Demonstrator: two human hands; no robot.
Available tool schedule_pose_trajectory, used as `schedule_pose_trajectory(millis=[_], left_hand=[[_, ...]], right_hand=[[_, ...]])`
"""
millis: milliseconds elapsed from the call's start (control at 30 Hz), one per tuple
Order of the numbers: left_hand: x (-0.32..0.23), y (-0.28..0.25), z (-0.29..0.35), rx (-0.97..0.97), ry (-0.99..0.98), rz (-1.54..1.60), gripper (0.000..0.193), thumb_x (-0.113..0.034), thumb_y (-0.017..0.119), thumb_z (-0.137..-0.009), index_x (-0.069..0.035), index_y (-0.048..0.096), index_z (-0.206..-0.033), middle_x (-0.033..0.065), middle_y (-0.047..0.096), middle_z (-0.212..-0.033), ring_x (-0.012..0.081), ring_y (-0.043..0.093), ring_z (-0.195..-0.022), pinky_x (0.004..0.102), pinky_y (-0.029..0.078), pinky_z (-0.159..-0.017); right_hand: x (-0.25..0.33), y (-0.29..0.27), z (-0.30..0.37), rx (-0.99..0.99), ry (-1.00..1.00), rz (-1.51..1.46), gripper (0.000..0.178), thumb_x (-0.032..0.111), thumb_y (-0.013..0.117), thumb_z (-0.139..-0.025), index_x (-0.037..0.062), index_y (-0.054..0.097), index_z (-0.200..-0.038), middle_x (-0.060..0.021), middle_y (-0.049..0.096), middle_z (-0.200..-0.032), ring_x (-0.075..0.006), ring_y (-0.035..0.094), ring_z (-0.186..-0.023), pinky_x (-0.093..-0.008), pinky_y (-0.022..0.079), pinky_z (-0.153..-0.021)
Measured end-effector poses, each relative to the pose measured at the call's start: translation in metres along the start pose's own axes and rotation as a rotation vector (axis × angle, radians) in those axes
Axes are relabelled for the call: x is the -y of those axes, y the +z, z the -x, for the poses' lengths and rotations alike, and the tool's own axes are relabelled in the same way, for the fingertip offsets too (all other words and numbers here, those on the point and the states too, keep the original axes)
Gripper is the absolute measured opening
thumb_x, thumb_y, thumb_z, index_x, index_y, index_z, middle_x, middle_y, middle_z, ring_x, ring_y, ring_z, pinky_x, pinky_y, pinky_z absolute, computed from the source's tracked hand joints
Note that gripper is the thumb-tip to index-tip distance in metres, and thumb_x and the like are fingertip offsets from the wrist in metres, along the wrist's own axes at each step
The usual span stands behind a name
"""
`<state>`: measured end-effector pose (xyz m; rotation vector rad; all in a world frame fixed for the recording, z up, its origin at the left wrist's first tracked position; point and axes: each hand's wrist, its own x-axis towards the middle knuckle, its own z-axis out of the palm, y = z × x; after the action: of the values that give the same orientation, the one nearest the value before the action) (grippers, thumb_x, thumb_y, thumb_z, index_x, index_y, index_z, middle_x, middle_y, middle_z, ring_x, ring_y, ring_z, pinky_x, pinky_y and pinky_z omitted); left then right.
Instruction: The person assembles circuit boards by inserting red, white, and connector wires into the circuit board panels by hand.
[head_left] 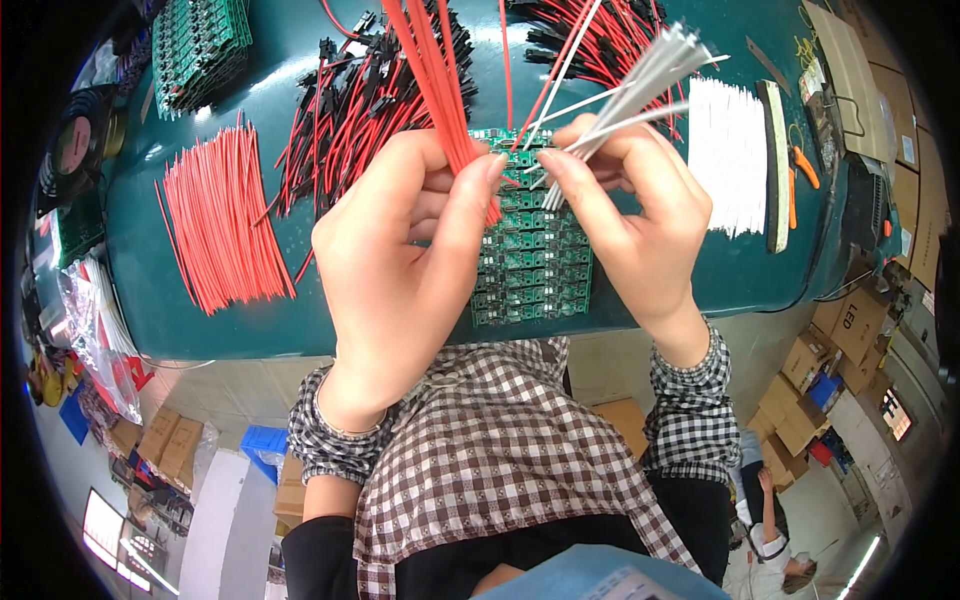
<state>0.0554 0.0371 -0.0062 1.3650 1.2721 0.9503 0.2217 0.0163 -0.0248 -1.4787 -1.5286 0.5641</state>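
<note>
My left hand [405,230] is closed around a bundle of red wires [432,70], pinched between thumb and fingers near their lower ends. In my right hand [640,205] is a bundle of white wires [640,85], fanned out toward the upper right. Both hands hover close together over a panel of green circuit boards [530,270] lying on the green table mat [400,335]. A few single red and white wires stand up near the panel's far edge, between the hands. Whether their ends touch the boards is hard to make out.
Loose red wires [222,220] lie at left, white wires [725,155] at right beside a black-edged strip [775,165]. Red-black wires with connectors [345,120] fill the back. Stacked green boards [200,50] stand far left, orange-handled pliers [798,175] at right. Another person [775,540] is behind, lower right.
</note>
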Motion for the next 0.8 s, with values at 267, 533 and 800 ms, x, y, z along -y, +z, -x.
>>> schedule_pose_trajectory(millis=[267, 533, 800], left_hand=[[0.0078, 0.0021, -0.0029, -0.032, 0.067, -0.142, 0.011, -0.003, 0.071, -0.087, 0.001, 0.063, -0.093, 0.0077, 0.069, -0.079, 0.0107, 0.069, -0.067, 0.0229, 0.054, -0.058], [0.0093, 0.0044, -0.0041, -0.056, 0.191, -0.246, 0.010, -0.004, 0.071, -0.086, 0.000, 0.063, -0.091, 0.0097, 0.068, -0.077, 0.0151, 0.070, -0.066, 0.0259, 0.055, -0.057], [0.0103, 0.0067, -0.0043, -0.042, 0.159, -0.242, 0.010, -0.005, 0.071, -0.086, -0.001, 0.063, -0.091, 0.0098, 0.067, -0.076, 0.0156, 0.070, -0.065, 0.0263, 0.054, -0.056]], right_hand=[[-0.0001, -0.0062, 0.0005, 0.015, 0.103, -0.051, 0.027, -0.003, 0.073, -0.083, -0.0076, 0.066, -0.108, -0.0082, 0.069, -0.095, -0.0087, 0.066, -0.075, -0.0199, 0.054, -0.064], [0.0003, -0.0073, 0.0005, 0.027, 0.131, -0.056, 0.025, -0.002, 0.072, -0.085, -0.0072, 0.065, -0.108, -0.0080, 0.070, -0.093, -0.0085, 0.066, -0.075, -0.0191, 0.053, -0.063], [-0.0010, -0.0066, 0.0020, 0.021, 0.156, -0.087, 0.022, -0.001, 0.071, -0.086, -0.0071, 0.065, -0.106, -0.0078, 0.069, -0.092, -0.0088, 0.066, -0.074, -0.0198, 0.055, -0.061]])
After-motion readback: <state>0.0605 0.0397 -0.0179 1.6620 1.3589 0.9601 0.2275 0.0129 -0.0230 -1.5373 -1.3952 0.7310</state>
